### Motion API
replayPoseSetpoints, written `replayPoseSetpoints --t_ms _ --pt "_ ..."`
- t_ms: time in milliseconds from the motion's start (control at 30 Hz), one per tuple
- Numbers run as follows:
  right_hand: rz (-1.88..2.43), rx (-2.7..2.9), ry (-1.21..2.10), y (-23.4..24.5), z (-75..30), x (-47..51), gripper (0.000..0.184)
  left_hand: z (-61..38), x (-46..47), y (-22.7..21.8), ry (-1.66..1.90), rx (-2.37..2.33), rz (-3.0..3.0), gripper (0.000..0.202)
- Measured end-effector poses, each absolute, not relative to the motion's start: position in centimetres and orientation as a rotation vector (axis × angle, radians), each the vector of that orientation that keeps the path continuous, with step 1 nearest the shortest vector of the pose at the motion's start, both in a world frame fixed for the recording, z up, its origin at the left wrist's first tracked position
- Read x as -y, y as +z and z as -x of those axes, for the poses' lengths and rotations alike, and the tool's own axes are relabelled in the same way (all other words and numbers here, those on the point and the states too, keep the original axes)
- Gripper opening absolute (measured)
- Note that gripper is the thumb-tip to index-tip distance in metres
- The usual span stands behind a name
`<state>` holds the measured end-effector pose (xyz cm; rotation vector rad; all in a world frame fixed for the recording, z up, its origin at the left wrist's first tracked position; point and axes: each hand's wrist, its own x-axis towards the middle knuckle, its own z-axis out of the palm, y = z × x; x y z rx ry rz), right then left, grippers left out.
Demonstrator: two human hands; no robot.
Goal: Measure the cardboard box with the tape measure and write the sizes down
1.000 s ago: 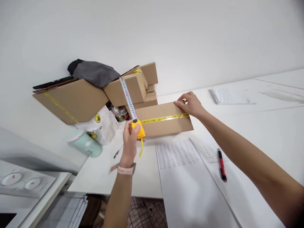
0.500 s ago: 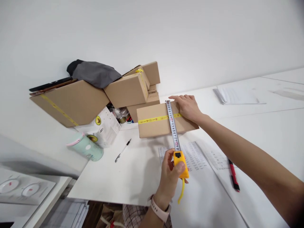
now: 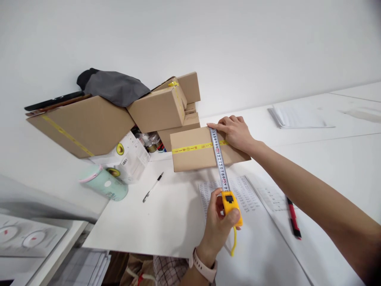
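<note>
My left hand (image 3: 218, 222) is wrapped round the yellow case of a tape measure (image 3: 232, 206), thumb on its front, with a yellow strap dangling below. The metal blade (image 3: 219, 159) runs out from the case across the top of a closed cardboard box (image 3: 190, 159), crossing its strip of yellow printed tape. At the box's far edge, my right hand (image 3: 236, 133) holds the blade's end down with a stretched finger. Its other fingers are curled, and the hand rests on the box's right part. A printed sheet (image 3: 247, 198) lies under and beside the tape measure's case.
Stacked cardboard boxes (image 3: 157, 113) with a grey cloth (image 3: 116, 87) on top stand at the back left. Nearby are a mint-green bottle (image 3: 108, 184), an avocado-printed box (image 3: 133, 157) and a pen (image 3: 153, 186). A red-black pen (image 3: 293, 218) lies right; papers (image 3: 297, 116) lie farther back.
My left hand and the tape case have shifted slightly right, slanting the blade more. My right finger has moved onto the blade's end. The view has shifted a little.
</note>
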<state>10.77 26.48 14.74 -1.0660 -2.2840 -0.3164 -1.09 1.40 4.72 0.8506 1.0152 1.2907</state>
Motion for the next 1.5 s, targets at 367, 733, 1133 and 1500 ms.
replayPoseSetpoints --t_ms 367,733,1133,1500 --pt "1.042 2.271 -0.290 14.6 -10.9 -26.1 0.057 0.9 -1.4 4.6 1.279 -1.020 -0.832 0.078" --pt "1.183 2.170 -0.320 13.8 -11.1 -21.8 0.058 1.7 4.4 3.6 1.342 -0.975 -0.833 0.085" --pt "0.967 1.993 0.041 7.4 -16.9 -11.4 0.042 2.2 12.1 0.5 1.042 -0.988 -0.844 0.095" --pt "0.942 1.379 0.911 9.3 -22.9 -4.4 0.009 2.4 11.8 2.5 0.714 -1.125 -1.219 0.080"
